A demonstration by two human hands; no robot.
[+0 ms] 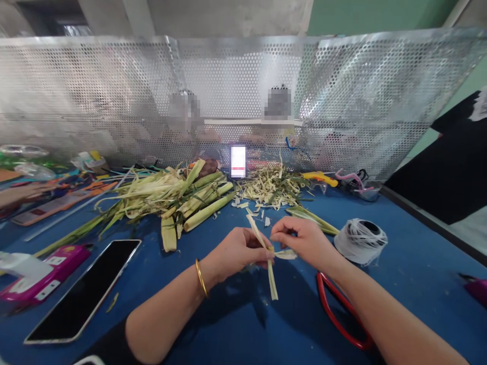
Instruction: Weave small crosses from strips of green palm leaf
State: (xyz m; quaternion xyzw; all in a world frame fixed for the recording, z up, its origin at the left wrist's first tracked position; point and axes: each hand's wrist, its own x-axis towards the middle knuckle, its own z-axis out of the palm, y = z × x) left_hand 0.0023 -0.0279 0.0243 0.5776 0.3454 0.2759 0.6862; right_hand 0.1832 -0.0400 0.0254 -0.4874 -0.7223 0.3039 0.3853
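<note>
Above the blue surface (297, 334), the left hand (241, 246) pinches pale strips (271, 284) between thumb and fingers, while the right hand (300, 235) curls just beside it, fingertips drawn together. Keeping the strips flat and firmly pressed where they cross should, I judge, prevent slipping. The left fingers hide much of that crossing, and whether the right fingertips grip anything thin, I cannot tell

My blue tabletop (213, 327), bearing: one dark-screened phone (85, 291) to my left; one magenta power strip (51, 275) just beside it; one pile of yellow-green leaves (152, 192); one heap of shredded scraps (270, 186); one white string spool (357, 243); one red looped handle (327, 307).
</note>
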